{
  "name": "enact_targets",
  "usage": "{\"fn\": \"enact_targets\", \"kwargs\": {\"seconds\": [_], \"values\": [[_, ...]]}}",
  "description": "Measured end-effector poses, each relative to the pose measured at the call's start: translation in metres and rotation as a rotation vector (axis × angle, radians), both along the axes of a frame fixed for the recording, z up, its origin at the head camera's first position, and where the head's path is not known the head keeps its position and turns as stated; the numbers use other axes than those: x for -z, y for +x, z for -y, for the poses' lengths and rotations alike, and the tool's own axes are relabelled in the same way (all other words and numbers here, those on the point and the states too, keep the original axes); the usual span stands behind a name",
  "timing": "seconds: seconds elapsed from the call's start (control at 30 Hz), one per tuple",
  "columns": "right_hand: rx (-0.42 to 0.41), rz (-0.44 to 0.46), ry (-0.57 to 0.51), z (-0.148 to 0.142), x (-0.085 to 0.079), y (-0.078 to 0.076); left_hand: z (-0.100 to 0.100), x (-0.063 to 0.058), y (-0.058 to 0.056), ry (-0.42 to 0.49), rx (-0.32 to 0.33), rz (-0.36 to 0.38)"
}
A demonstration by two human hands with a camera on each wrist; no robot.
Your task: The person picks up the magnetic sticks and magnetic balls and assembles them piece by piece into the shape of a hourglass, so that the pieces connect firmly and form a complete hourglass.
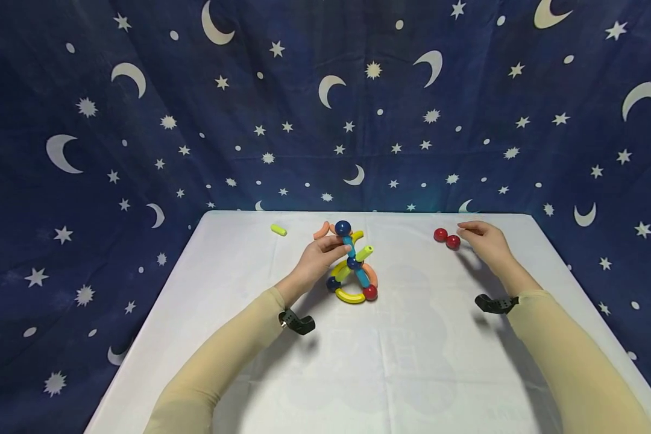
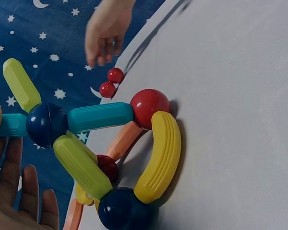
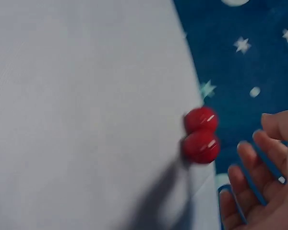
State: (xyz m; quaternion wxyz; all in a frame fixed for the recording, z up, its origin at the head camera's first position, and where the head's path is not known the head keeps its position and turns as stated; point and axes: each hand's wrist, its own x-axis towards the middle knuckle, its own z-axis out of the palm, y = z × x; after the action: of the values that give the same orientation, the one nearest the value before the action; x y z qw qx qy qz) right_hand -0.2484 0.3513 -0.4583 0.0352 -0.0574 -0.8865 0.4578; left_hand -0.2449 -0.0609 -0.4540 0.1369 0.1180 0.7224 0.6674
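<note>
My left hand (image 1: 317, 259) pinches a teal rod (image 1: 349, 245) of a built-up ball-and-rod magnetic toy. A dark blue ball (image 1: 343, 228) tops that rod, and another dark blue ball (image 2: 47, 125) forms the middle joint. From the joint a lime rod (image 2: 21, 85) sticks out freely, while other rods slope down to a base of curved pieces, including a yellow curved rod (image 2: 158, 157), with a red ball (image 2: 150, 109) and a dark blue ball (image 2: 123, 209) at corners. My right hand (image 1: 485, 241), fingers loosely extended, hovers beside two touching red balls (image 3: 201, 134) and holds nothing.
A loose lime rod (image 1: 278, 229) lies at the back left of the white table (image 1: 412, 349). Behind the toy are an orange curved rod (image 1: 321, 230) and a yellow curved rod (image 1: 358, 237). A dark blue star-and-moon cloth (image 1: 304, 120) hangs around the table's back and sides.
</note>
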Motion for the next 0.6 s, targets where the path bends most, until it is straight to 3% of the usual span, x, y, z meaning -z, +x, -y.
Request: {"fn": "enact_targets", "kwargs": {"seconds": [0.2,0.6], "values": [[-0.025,0.059,0.127,-0.010,0.024,0.001,-0.002,0.002,0.002,-0.053,0.024,0.006],[0.012,0.086,0.165,-0.008,0.034,-0.002,-0.001,0.006,0.006,-0.207,0.111,-0.078]]}}
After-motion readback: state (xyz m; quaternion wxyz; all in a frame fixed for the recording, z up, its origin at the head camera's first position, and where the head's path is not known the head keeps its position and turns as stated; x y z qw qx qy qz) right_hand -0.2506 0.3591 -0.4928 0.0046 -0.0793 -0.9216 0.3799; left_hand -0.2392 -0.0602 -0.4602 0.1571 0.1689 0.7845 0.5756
